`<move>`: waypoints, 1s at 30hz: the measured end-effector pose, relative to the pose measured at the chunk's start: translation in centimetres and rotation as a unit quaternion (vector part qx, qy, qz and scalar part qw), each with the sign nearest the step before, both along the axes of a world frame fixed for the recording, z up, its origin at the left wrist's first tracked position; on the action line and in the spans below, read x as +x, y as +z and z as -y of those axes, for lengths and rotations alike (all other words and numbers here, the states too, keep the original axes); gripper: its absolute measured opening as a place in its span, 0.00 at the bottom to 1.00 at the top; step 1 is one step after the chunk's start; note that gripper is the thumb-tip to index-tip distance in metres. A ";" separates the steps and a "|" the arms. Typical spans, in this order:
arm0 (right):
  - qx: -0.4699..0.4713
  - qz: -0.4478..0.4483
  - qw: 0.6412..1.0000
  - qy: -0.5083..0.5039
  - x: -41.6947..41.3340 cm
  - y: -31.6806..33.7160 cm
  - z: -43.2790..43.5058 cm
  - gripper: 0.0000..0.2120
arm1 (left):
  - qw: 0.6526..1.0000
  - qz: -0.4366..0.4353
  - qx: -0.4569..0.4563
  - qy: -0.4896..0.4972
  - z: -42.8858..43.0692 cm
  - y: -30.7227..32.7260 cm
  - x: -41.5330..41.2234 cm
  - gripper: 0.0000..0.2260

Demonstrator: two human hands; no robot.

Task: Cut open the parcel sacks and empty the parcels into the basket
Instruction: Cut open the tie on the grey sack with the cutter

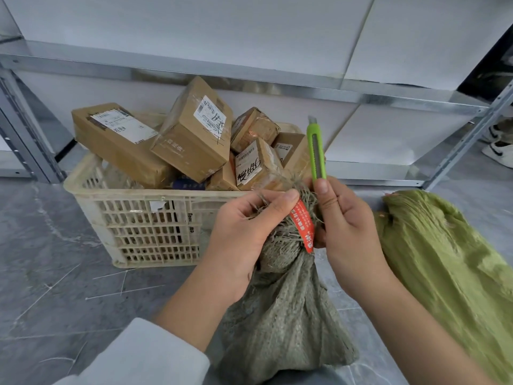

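Note:
A grey-green woven parcel sack [286, 323] stands on the floor in front of me, its neck bunched and tied with a red printed tie [303, 226]. My left hand [244, 234] grips the frayed neck just above the tie. My right hand [347, 226] holds a green utility knife [316, 151] upright, blade tip pointing up, beside the neck. Behind the sack stands a cream plastic basket [144, 218] heaped with brown cardboard parcels [194, 129].
A bright green sack [449, 268] lies on the floor at the right. A metal shelving rack [249, 76] with white panels runs behind the basket. A person's white shoes [499, 151] show at the far right. The floor is grey marbled tile.

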State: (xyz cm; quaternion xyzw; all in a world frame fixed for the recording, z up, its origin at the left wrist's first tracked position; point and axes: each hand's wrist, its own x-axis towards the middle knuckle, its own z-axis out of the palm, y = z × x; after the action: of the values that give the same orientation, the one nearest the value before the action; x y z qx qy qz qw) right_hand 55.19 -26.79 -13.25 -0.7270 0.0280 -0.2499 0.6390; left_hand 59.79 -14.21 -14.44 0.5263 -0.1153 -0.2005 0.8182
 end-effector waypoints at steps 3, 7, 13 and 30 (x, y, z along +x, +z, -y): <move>-0.013 0.008 1.000 -0.011 0.4 0.1 -0.2 0.21 | 1.000 0.004 -0.001 -0.008 0.2 -0.2 0.1 0.11; 0.003 -0.004 1.000 -0.010 0.7 -0.1 0.1 0.29 | 1.000 -0.005 -0.005 -0.024 0.3 -0.5 0.3 0.11; -0.154 0.021 0.982 0.108 -1.5 1.7 5.3 0.14 | 0.995 0.013 0.036 -0.094 0.7 -1.4 0.8 0.07; 0.076 -0.066 0.994 -0.038 -2.1 -2.6 6.4 0.17 | 0.926 0.285 0.244 -0.042 2.3 -2.5 0.2 0.17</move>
State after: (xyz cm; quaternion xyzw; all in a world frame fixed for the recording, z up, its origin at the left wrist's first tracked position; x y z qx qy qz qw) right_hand 53.06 -33.19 -15.84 -0.6898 0.1171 -0.2226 0.6789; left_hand 60.01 -16.52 -16.94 0.7393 -0.3134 -0.0985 0.5878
